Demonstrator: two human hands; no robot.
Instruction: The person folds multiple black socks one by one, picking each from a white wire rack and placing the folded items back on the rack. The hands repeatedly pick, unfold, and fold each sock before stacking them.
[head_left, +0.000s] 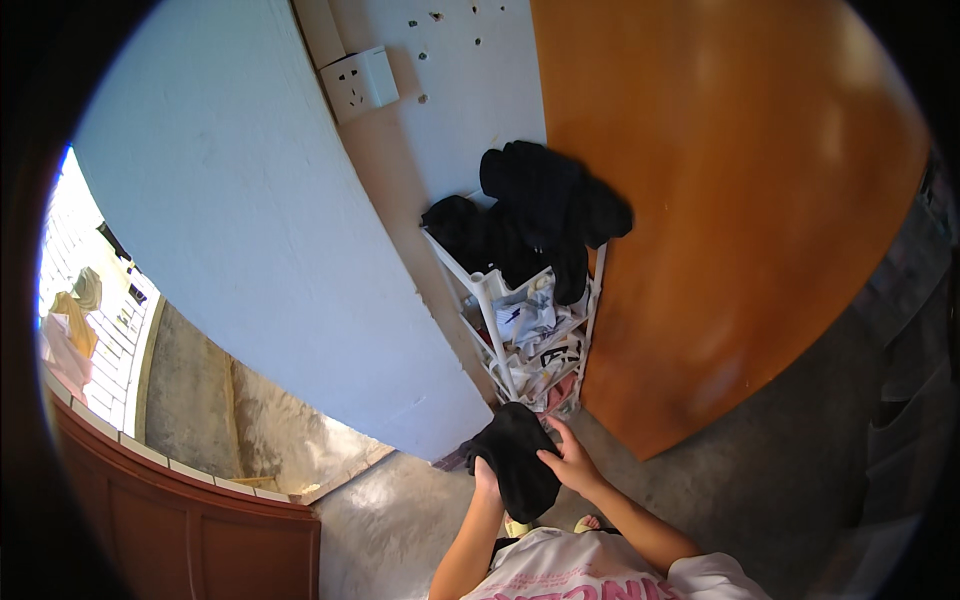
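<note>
A bundle of black cloth (517, 465) hangs in front of my body, its exact kind hard to tell. My left hand (486, 478) grips its left edge, with most of the fingers hidden beneath the fabric. On the opposite edge, my right hand (574, 461) pinches the cloth between thumb and fingers. Beyond my hands stands a white tiered rack (491, 330). Black garments (536, 202) are heaped on its top tier, with one part draping down over the front. White printed fabric items (529, 319) fill the tiers below, along with a pink cloth (561, 391).
An orange-brown wooden door panel (720, 225) borders the rack on the right. To its left is a white wall edge (262, 225), with a socket (356, 86) behind. A reddish-brown cabinet (225, 547) stands at lower left. Grey concrete floor (375, 525) surrounds my feet.
</note>
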